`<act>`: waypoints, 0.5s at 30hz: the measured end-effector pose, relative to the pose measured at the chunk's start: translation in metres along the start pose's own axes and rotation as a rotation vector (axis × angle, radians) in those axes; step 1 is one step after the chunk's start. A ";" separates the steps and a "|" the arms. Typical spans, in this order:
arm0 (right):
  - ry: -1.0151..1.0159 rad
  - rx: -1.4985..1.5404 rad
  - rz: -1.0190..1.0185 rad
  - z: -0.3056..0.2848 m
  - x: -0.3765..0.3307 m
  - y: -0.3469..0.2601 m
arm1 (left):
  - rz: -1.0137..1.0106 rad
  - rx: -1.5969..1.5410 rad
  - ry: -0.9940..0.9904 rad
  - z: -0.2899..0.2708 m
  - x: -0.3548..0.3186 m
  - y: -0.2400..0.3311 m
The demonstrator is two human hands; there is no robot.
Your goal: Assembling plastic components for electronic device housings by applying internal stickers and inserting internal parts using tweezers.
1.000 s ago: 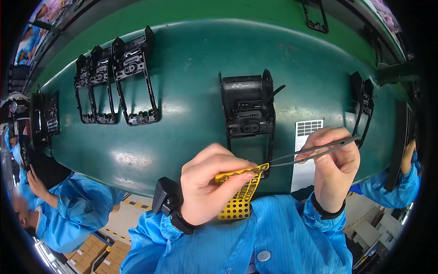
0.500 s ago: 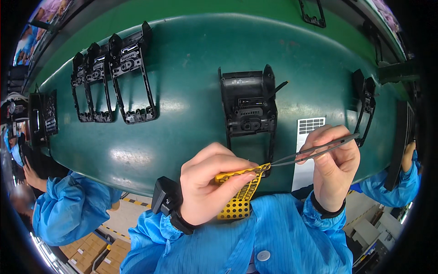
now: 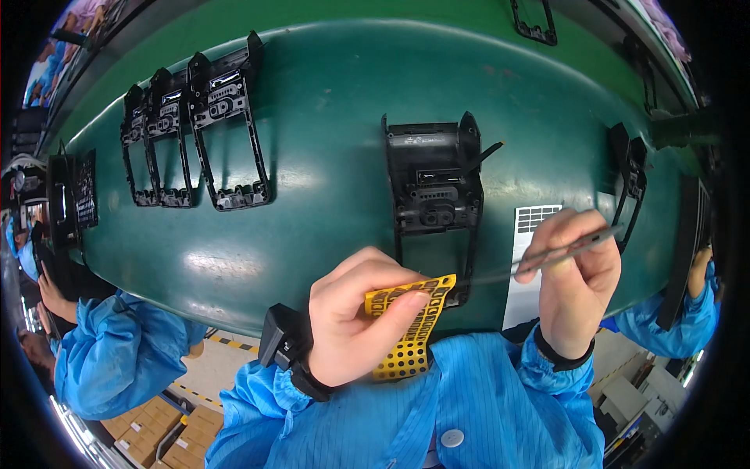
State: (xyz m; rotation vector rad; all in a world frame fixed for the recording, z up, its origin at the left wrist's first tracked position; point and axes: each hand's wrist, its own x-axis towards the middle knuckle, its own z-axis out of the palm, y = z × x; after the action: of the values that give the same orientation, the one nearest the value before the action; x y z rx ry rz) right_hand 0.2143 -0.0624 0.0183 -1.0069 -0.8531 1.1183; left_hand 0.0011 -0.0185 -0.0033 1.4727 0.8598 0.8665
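In my left hand (image 3: 355, 316), between thumb and fingers, is a yellow sheet of black die-cut stickers (image 3: 408, 336), some round, some oblong; its upper edge curls over. My right hand (image 3: 574, 270) pinches dark tweezers (image 3: 570, 248), whose tips point left toward the sheet and are smeared by motion. Whether the tips carry anything I cannot tell. Just beyond my hands lies a black plastic frame housing (image 3: 437, 199), with a thin black stick (image 3: 488, 156) leaning out from its right side. A white sheet with black oblong stickers (image 3: 537, 219) lies partly behind my right hand.
Three black frame housings (image 3: 232, 148) stand in a row at the left of the green table (image 3: 328, 156). Another housing (image 3: 631, 176) is at the right, and one more (image 3: 535, 23) at the far edge. Blue-sleeved co-workers (image 3: 117, 356) sit on both sides.
The tweezers' tips have come away from the yellow sheet, moving right. The sheet's upper part has opened out and faces up more. The view has shifted slightly.
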 end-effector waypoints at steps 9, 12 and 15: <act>0.127 -0.168 0.136 0.006 0.017 0.024 | -0.023 0.012 -0.125 -0.005 -0.007 -0.010; 0.125 -0.178 0.135 0.005 0.018 0.024 | -0.005 -0.021 -0.116 -0.004 -0.006 -0.013; 0.123 -0.181 0.140 0.005 0.019 0.025 | 0.000 -0.006 -0.128 -0.004 -0.004 -0.012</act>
State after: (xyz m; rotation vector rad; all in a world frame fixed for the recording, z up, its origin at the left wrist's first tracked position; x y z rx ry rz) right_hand 0.2068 -0.0402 -0.0026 -1.2887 -0.8043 1.0979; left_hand -0.0049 -0.0198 -0.0148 1.5066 0.7613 0.7652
